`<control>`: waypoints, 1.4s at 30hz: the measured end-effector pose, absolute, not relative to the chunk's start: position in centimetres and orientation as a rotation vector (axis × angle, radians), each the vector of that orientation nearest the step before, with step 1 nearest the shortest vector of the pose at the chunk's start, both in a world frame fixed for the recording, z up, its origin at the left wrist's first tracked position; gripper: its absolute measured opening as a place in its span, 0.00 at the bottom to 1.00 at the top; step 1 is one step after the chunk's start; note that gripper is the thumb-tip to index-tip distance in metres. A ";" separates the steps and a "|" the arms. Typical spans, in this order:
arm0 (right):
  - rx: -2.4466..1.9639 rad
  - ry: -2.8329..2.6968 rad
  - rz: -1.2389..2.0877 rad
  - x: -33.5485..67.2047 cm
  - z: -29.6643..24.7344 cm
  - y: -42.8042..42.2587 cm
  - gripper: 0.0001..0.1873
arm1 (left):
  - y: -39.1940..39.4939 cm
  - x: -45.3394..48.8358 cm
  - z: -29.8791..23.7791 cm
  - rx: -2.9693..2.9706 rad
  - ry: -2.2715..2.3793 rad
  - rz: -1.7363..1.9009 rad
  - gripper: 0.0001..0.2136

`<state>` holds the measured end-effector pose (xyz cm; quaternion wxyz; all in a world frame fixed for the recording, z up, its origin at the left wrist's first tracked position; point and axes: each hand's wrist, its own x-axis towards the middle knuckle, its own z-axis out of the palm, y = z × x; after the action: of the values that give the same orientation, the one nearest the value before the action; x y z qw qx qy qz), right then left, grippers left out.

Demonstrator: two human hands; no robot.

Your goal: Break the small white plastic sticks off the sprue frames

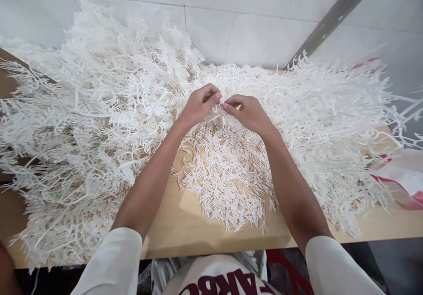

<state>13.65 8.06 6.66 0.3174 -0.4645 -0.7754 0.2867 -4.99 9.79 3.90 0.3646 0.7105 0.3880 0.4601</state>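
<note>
My left hand (202, 104) and my right hand (245, 110) meet above the middle of the table, thumbs and fingertips pinched close together. Between them they hold a white branching plastic sprig (216, 115), whose thin prongs hang below my fingers. Its upper part is mostly hidden by the fingertips. Under and in front of my hands lies a loose pile of small white forked pieces (228, 176). A tall heap of white branching sprigs (99, 105) rises to the left, and another heap of sprigs (330, 123) spreads to the right.
The wooden table (185, 231) has its front edge close to my body. Behind it stands a tiled wall (231, 17) with a slanted metal bar (333, 19). A red and white plastic bag (401, 180) lies at the right end.
</note>
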 end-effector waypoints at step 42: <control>-1.284 -1.260 0.738 17.3 3.4 11.4 0.27 | 8.9 -4.3 4.5 1.892 0.929 1.123 0.17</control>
<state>17.27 11.44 3.38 0.5633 -0.5456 -0.5355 0.3135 -4.32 8.87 4.51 0.3676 0.7366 0.3619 0.4374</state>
